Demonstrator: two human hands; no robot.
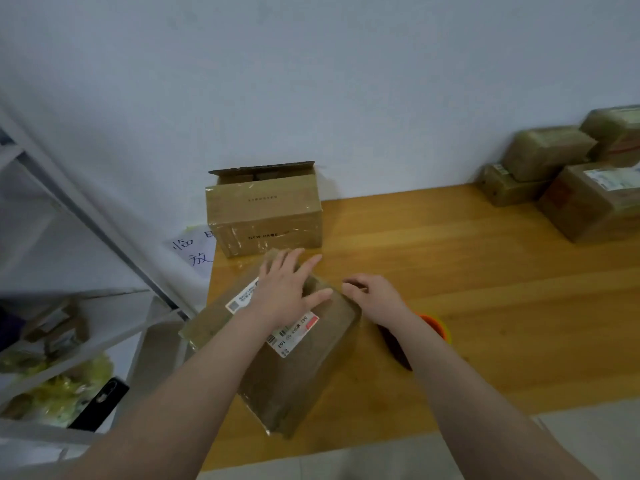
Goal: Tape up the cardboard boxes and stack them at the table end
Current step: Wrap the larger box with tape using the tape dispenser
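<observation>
Pressing fingers-spread, L hand (287,289) lay on labelled box (304,375) at wood table (450,271)'s 9 o'clock end; R hand (374,299), loosely curled, empty, beside it at 3. Open box (263,216) at 12, taped stack (571,181) at 2; pale wall (346,81) behind.

Both bare arms reach forward, one hand flat, the other curled.
The left hand (287,289) lies palm down with a straight wrist, its fingers (310,264) straight and spread, the thumb stretched out to the right. The right hand (375,299) sits just beside it, knuckles up, with its fingertips (353,284) bent under and pointing towards the left hand. Blur hides whether they pinch anything. The two hands do not touch. The left forearm (194,393) comes in from the lower left and the right forearm (467,393) from the lower right, slanting towards each other.
</observation>
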